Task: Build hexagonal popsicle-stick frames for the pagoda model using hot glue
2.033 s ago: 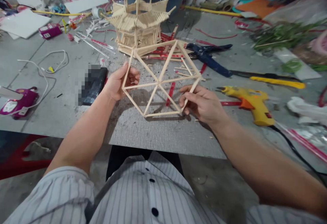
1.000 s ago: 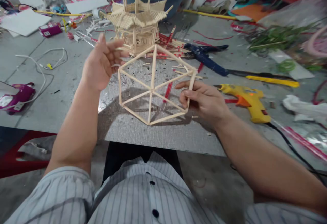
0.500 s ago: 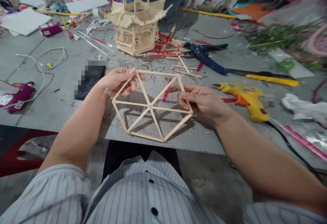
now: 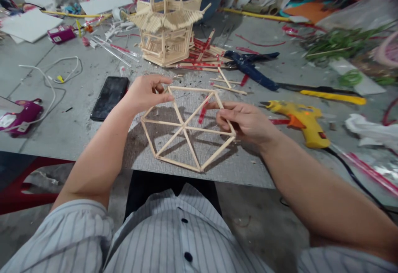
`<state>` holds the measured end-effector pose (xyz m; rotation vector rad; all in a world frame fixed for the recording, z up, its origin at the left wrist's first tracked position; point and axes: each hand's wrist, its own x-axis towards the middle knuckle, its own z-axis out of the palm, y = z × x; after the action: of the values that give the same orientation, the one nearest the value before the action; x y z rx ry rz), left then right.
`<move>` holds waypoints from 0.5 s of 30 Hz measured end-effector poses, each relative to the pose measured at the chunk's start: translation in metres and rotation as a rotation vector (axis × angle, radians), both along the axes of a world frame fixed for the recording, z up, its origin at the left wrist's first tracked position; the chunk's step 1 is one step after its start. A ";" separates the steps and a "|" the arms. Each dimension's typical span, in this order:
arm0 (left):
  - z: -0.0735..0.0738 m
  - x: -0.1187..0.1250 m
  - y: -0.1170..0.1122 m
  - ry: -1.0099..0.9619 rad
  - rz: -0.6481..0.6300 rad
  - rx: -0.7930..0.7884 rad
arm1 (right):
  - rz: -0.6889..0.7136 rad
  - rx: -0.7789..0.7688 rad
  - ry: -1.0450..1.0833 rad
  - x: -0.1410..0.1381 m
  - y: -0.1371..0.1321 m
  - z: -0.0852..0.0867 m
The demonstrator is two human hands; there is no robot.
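A flat hexagon frame (image 4: 185, 128) of thin wooden sticks, with spokes meeting at its centre, hovers just above a grey mat (image 4: 174, 157). My left hand (image 4: 146, 92) pinches its upper left corner with curled fingers. My right hand (image 4: 245, 121) grips the right side stick between thumb and fingers. A tall pagoda model (image 4: 166, 20) built of the same sticks stands behind the frame, apart from both hands.
A black phone (image 4: 110, 97) lies left of my left hand. A yellow glue gun (image 4: 300, 117) with a black cord rests to the right. Blue pliers (image 4: 248, 67), loose sticks (image 4: 228, 83), a purple device (image 4: 21, 117) with white cable and craft scraps litter the table.
The frame went from tilted upright to lying nearly flat and lower. My left hand let go about a second ago, then took hold of the upper left corner again.
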<state>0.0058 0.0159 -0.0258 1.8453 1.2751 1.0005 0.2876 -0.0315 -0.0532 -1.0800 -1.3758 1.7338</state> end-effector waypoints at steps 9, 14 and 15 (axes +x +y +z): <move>0.002 0.003 -0.007 0.302 0.067 0.151 | -0.015 -0.005 0.027 -0.002 0.002 -0.001; -0.006 0.008 -0.006 0.322 0.173 0.213 | -0.012 -0.020 0.018 -0.003 0.000 0.001; -0.009 0.008 -0.004 0.281 0.170 0.225 | -0.009 -0.022 0.019 -0.004 0.000 0.001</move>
<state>0.0136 0.0115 -0.0345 2.1360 1.5611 1.0353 0.2840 -0.0318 -0.0520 -1.0771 -1.3408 1.7528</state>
